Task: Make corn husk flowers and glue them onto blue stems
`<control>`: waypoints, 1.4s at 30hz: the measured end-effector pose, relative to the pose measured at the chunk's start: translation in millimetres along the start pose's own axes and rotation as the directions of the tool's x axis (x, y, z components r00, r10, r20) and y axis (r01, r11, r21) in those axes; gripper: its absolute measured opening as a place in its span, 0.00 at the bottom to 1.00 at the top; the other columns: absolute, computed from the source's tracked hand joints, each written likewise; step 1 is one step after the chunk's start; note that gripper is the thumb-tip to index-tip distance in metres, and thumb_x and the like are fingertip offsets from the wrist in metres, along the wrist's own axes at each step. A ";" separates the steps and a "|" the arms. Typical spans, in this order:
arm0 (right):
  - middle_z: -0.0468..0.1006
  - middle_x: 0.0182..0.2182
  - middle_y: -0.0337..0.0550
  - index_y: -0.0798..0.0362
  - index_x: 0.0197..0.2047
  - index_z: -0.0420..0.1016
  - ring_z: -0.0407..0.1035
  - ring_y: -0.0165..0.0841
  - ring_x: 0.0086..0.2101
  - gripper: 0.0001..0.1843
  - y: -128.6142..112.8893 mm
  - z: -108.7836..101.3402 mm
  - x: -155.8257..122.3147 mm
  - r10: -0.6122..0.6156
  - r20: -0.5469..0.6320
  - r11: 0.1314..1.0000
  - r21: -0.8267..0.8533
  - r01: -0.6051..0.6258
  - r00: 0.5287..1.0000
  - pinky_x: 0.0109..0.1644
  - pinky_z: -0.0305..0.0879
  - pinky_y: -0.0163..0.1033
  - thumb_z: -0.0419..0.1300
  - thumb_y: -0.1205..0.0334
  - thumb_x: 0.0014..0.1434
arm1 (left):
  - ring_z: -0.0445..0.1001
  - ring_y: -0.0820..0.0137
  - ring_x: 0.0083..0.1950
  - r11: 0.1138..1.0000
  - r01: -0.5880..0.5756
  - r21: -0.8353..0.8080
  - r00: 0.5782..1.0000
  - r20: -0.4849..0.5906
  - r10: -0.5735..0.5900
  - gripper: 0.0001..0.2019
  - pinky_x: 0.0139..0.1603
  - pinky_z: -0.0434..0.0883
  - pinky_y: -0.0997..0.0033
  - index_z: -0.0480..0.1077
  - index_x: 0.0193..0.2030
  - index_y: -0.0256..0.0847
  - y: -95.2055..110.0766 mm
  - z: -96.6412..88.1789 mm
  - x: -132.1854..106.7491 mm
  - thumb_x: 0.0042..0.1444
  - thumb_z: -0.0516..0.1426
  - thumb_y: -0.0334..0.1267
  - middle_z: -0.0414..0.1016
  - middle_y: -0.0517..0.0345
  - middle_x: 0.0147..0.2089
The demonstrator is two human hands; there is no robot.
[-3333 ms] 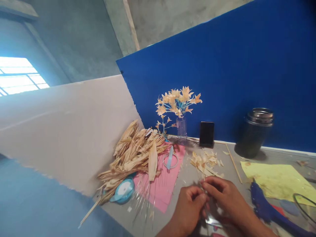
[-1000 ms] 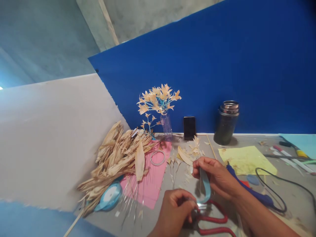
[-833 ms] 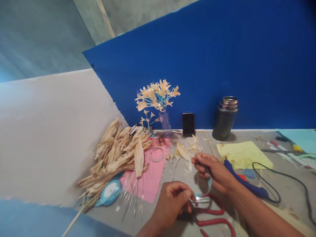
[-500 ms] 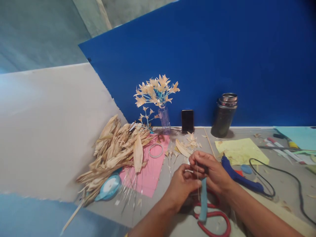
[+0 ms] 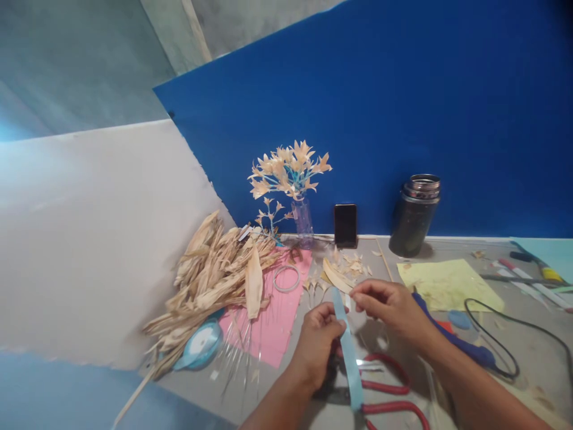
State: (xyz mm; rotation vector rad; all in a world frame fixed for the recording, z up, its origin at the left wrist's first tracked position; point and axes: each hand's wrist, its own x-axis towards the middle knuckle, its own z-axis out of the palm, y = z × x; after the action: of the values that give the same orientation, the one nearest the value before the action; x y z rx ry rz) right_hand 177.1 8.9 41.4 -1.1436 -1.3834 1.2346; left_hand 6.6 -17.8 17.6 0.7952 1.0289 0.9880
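Observation:
My left hand (image 5: 316, 337) is closed, pinching a strip of light blue ribbon (image 5: 350, 364) between thumb and fingers. The strip stands up past the fingertips and hangs down over the red-handled scissors (image 5: 389, 407) lying on the table. To the right, my right hand (image 5: 385, 307) has thumb and forefinger pinched together near the strip's upper part; whatever is between them is too small to make out. Just beyond the fingertips lie a dried husk piece (image 5: 335, 276) and a few small husk flowers (image 5: 316, 286) on thin stems.
Dried corn husks (image 5: 215, 269), a ribbon roll (image 5: 201, 346), thin wires (image 5: 242, 352) and pink paper (image 5: 277, 334) lie left. Behind stand a flower vase (image 5: 303, 224), a phone (image 5: 345, 226) and a dark flask (image 5: 414, 218). A blue glue gun (image 5: 465, 346) with its cord lies right.
My hands have moved apart, the right one shifting rightward. The ribbon strip, which hung below my hands, is now held in my left hand with its top end above the fingers.

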 end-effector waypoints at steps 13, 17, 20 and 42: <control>0.71 0.16 0.34 0.52 0.32 0.76 0.64 0.29 0.15 0.13 5.1 20.0 -3.7 0.103 -0.032 0.990 -0.098 -0.106 0.994 0.20 0.57 0.34 0.61 0.50 0.52 | 0.58 0.79 0.20 0.979 -0.061 0.195 0.998 0.037 0.055 0.03 0.21 0.57 0.79 0.70 0.29 0.39 -1.2 3.0 -12.1 0.45 0.59 0.32 0.62 0.68 0.21; 0.68 0.16 0.33 0.51 0.24 0.70 0.61 0.28 0.17 0.12 7.3 20.4 -6.7 0.011 -0.013 0.971 -0.239 -0.014 1.000 0.22 0.56 0.34 0.57 0.55 0.55 | 0.59 0.78 0.20 0.950 -0.101 0.295 0.994 0.059 0.087 0.03 0.22 0.57 0.78 0.68 0.28 0.39 -2.5 1.9 -9.1 0.47 0.59 0.33 0.62 0.68 0.20; 0.66 0.15 0.31 0.50 0.25 0.69 0.60 0.28 0.17 0.10 7.7 21.8 -8.8 -0.003 -0.003 0.963 -0.270 0.002 1.000 0.22 0.54 0.33 0.56 0.56 0.55 | 0.61 0.76 0.20 0.944 -0.119 0.307 0.991 -0.016 0.130 0.05 0.21 0.59 0.76 0.67 0.31 0.40 -0.5 2.7 -4.6 0.51 0.59 0.38 0.63 0.68 0.20; 0.66 0.13 0.30 0.50 0.25 0.68 0.61 0.28 0.15 0.11 4.3 24.6 -7.6 0.098 -0.007 0.982 -0.164 -0.098 0.995 0.20 0.56 0.32 0.56 0.53 0.54 | 0.65 0.76 0.26 0.994 -0.098 -0.057 0.992 -0.083 0.093 0.14 0.29 0.64 0.76 0.69 0.26 0.37 -5.0 5.8 0.7 0.44 0.69 0.42 0.68 0.63 0.24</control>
State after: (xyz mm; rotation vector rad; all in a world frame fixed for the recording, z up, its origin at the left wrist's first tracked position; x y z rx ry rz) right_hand 154.1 -1.7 35.0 -1.3385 -1.4656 1.2069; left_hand 13.6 -19.4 14.8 0.7650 1.0325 1.1358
